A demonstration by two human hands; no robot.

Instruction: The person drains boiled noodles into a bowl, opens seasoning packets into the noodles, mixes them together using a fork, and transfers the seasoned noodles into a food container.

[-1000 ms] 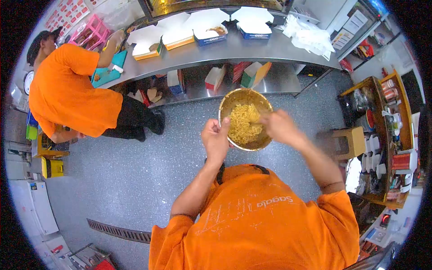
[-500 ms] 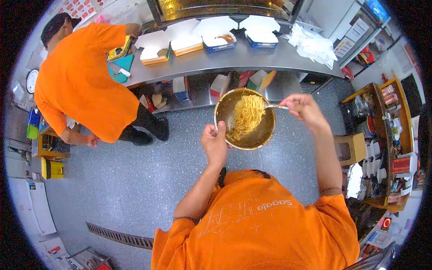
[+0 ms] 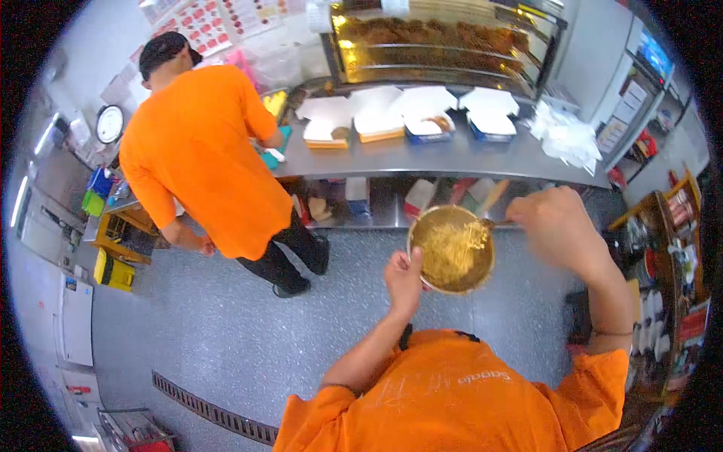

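My left hand (image 3: 404,282) is closed on the left rim of a round metal bowl (image 3: 487,264), its thumb over the edge. Yellow noodles (image 3: 446,258) lie inside the bowl, with some strands raised near the upper right rim. At that rim is the blurred end of a metal fork (image 3: 498,224). Its handle leads up to my right hand (image 3: 561,226), whose fingers are pinched around it. Motion smears this hand, which is to the right of the bowl and slightly higher in the view.
Open food boxes (image 3: 380,124) line the steel counter (image 3: 361,160), beside white plastic bags (image 3: 565,135). Behind them stands a glass warmer (image 3: 444,45). A co-worker in an orange shirt (image 3: 199,151) is at the left, near a teal board (image 3: 275,151). Shelves (image 3: 681,248) stand right.
My view has tilted up and turned left, bringing more of the warmer into sight. My right hand has moved up and away from the bowl's middle with the fork. The co-worker's arm reaches toward the board.
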